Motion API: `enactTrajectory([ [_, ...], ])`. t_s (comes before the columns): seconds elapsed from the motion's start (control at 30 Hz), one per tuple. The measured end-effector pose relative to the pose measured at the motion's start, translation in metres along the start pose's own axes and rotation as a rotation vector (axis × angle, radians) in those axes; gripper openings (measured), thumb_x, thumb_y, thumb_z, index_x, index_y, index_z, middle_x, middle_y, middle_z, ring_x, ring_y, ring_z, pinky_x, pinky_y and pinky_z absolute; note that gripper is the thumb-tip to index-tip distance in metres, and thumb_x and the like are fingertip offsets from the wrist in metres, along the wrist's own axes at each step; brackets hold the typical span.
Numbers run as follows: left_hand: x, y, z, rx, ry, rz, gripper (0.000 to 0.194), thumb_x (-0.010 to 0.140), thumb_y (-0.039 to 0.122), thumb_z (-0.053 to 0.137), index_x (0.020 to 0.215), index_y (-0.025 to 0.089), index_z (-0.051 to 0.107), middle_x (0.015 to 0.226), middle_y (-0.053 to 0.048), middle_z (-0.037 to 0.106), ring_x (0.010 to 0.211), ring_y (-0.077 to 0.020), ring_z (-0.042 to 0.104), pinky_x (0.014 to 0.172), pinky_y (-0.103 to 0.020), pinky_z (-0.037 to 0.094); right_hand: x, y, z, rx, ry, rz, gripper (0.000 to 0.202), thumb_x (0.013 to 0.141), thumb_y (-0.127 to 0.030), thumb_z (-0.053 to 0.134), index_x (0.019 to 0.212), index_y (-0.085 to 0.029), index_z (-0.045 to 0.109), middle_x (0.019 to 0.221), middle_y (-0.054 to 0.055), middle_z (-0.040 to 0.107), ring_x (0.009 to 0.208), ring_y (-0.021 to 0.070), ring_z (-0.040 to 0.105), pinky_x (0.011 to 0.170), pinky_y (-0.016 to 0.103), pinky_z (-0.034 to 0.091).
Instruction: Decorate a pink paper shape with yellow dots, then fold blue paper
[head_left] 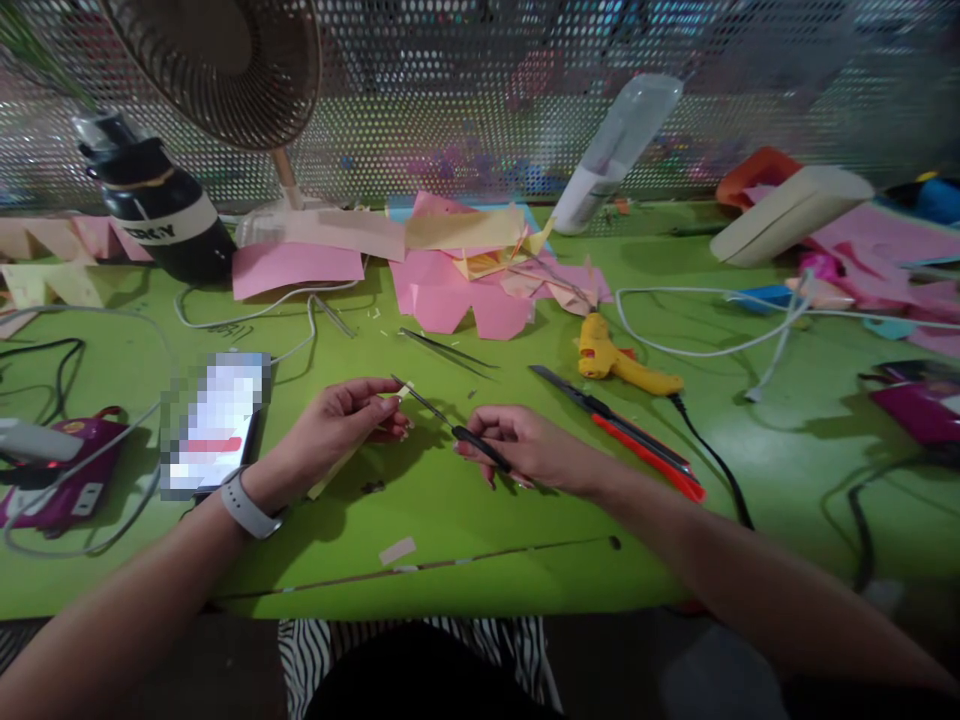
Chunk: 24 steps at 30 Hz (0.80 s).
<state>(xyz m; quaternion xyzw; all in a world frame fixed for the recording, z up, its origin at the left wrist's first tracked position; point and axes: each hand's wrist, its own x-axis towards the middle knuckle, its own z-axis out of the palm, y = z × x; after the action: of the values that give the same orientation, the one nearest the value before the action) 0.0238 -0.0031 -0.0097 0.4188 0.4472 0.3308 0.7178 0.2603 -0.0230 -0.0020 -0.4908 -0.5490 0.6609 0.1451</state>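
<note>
My right hand (517, 445) is closed around the black handle of a pair of small scissors (429, 402), their thin blades pointing up and left. The blade tips reach the fingers of my left hand (361, 412), which pinches a narrow pale yellow paper strip (334, 474). One end of the strip shows at the fingertips beside the blades; the other hangs below the palm. Just beyond both hands lie dark tweezers (450, 348). To the right of my right hand rests a red and black utility knife (619, 432).
A yellow glue gun (626, 368) lies behind the knife, its cord trailing right. Left are a phone (217, 425) and a purple power socket (67, 480). Pink and yellow paper (457, 280), a fan (225, 60), a black bottle (161, 210) and a clear bottle (619, 150) line the back.
</note>
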Motion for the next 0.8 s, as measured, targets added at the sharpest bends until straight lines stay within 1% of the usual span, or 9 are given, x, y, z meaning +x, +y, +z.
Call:
enactTrajectory([
  [0.33,-0.0003,-0.002,-0.0007,0.004,0.009,0.001,0.026,0.087,0.02,0.065,0.111,0.012,0.062,0.077,-0.002,0.073,0.068,-0.0098,0.069,0.074,-0.024,0.055,-0.0004,-0.0019,0.0006,0.002,0.011,0.012,0.047,0.068,-0.059,0.075,0.077,-0.019,0.052,0.057,-0.003,0.059,0.037,0.0038,0.037,0.035,0.021,0.026],
  [0.53,0.001,-0.002,-0.0002,0.034,0.024,0.001,0.023,0.087,0.019,0.064,0.11,0.012,0.063,0.076,-0.002,0.073,0.066,-0.0089,0.068,0.072,-0.023,0.054,-0.0003,0.0009,0.0008,0.012,0.009,0.017,0.048,0.068,-0.06,0.075,0.077,-0.019,0.052,0.055,-0.004,0.06,0.035,0.0031,0.035,0.033,0.02,0.025],
  [0.67,0.0009,-0.0026,-0.0003,0.031,0.035,-0.019,0.024,0.086,0.02,0.066,0.109,0.012,0.063,0.075,-0.001,0.073,0.066,-0.0092,0.068,0.071,-0.023,0.055,0.0,0.0015,0.0004,0.012,0.008,0.023,0.049,0.067,-0.061,0.075,0.077,-0.018,0.052,0.055,-0.004,0.06,0.034,0.0027,0.035,0.033,0.019,0.025],
  [0.8,0.0016,-0.0032,-0.0011,0.049,0.036,-0.046,0.02,0.088,0.017,0.063,0.108,0.013,0.063,0.074,-0.001,0.073,0.065,-0.0086,0.068,0.069,-0.022,0.055,0.0,-0.0006,0.0005,-0.005,0.02,0.046,0.05,0.067,-0.061,0.075,0.077,-0.018,0.053,0.054,-0.004,0.059,0.033,0.0024,0.035,0.032,0.018,0.025],
])
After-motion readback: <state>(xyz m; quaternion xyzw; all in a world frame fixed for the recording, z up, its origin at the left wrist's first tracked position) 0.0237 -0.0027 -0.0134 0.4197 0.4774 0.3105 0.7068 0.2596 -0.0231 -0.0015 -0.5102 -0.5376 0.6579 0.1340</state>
